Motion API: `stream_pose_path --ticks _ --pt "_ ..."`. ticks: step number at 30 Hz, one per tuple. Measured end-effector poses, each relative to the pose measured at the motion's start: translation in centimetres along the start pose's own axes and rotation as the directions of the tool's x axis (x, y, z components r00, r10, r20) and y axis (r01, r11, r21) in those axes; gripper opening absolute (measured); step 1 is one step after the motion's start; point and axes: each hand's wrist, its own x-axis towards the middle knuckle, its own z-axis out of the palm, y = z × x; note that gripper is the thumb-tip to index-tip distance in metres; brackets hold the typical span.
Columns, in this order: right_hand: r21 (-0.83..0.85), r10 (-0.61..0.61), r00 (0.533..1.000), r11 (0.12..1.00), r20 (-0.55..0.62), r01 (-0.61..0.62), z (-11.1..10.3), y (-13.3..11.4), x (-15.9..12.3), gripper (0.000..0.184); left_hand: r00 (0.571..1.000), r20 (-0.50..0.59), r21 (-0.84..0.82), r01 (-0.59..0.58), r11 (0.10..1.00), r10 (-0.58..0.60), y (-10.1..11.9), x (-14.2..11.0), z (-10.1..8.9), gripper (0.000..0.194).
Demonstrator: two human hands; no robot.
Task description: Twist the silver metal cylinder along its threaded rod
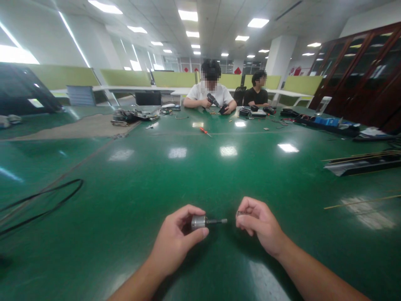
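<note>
My left hand [178, 234] is closed around a small silver cylinder that looks like a motor [198, 222], above the green tabletop [150, 179]. From its right end a thin dark shaft with a small grey tip [224, 221] sticks out toward my other hand. My right hand [258, 223] pinches a tiny metallic piece [239, 213] between thumb and forefinger; its exact kind is too small to make out. A short gap separates the shaft tip from my right fingertips.
A screwdriver [205, 131] lies mid-table. Across the table, a person [210, 90] holds a power drill [213, 99]; another person [257, 92] sits behind. A black cable [62, 200] loops at left. Metal channels [360, 163] and thin rods [360, 201] lie right. Electronic parts [134, 116] sit far left.
</note>
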Motion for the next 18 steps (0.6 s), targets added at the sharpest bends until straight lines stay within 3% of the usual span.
stream_pose_path --ticks 5,8,12,15,18 --pt "-0.007 -0.001 0.999 1.000 0.038 0.001 0.3 0.2 0.1 0.024 0.987 -0.135 0.196 -0.061 0.979 0.089 -0.1 0.2 -0.3 0.024" --pt "-0.056 0.010 0.997 0.998 0.072 -0.006 0.4 0.0 0.1 0.025 0.968 -0.243 0.054 -0.048 0.997 0.060 -0.4 0.6 -0.6 0.029" --pt "-0.076 0.011 0.996 0.997 0.092 -0.004 0.7 0.0 0.2 0.029 0.913 -0.408 -0.168 -0.058 0.984 -0.016 -0.8 1.3 -0.7 0.042" --pt "-0.081 0.014 0.995 0.997 0.102 -0.006 0.8 0.0 0.2 0.028 0.897 -0.431 -0.225 -0.003 0.974 -0.097 -0.7 1.5 -0.8 0.059" --pt "-0.092 0.013 0.995 0.996 0.101 -0.003 0.9 0.1 0.2 0.026 0.884 -0.438 -0.214 0.074 0.974 -0.163 0.0 0.9 -2.0 0.057"
